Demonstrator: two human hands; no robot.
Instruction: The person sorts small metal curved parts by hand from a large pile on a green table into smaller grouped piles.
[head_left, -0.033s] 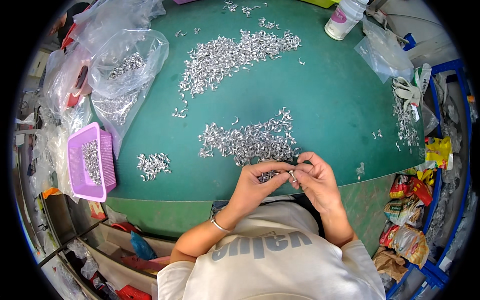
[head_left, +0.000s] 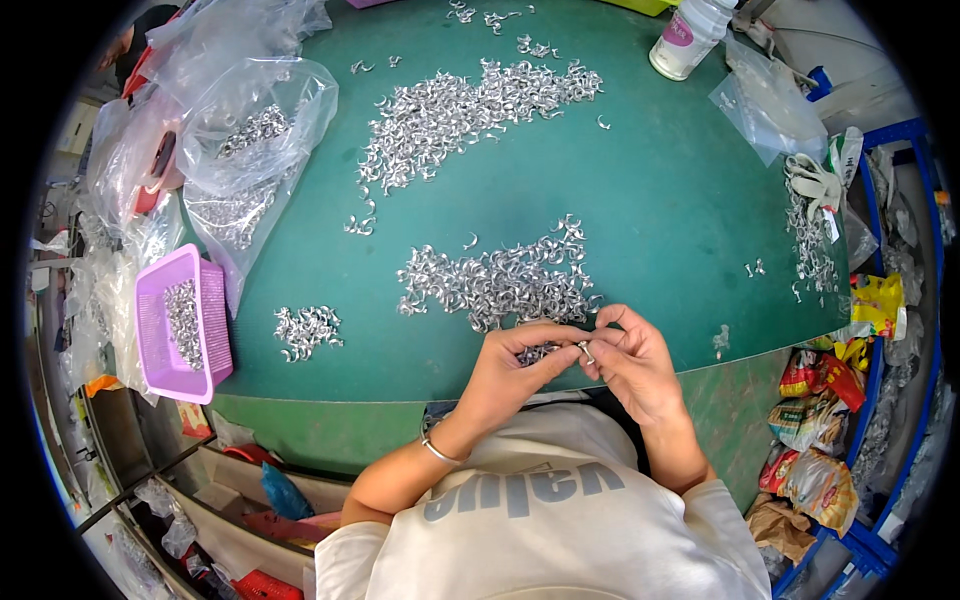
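Note:
My left hand [head_left: 503, 372] is closed at the table's near edge, with several small silvery metal pieces [head_left: 537, 353] cupped between its thumb and fingers. My right hand [head_left: 640, 365] meets it fingertip to fingertip. One small curved metal piece [head_left: 586, 352] is pinched where the thumbs and forefingers come together; its far end is hidden by the fingers. Just beyond both hands lies a loose heap of hooked metal pieces [head_left: 500, 282]. Left of my left hand is a smaller cluster of metal pieces [head_left: 307, 331].
A bigger metal heap [head_left: 440, 120] spreads across the far part of the green table [head_left: 640, 220]. At left stand a purple basket [head_left: 212, 330] and a clear plastic bag [head_left: 305, 130], both holding metal pieces. A white bottle [head_left: 690, 40] and gloves [head_left: 812, 183] are at right.

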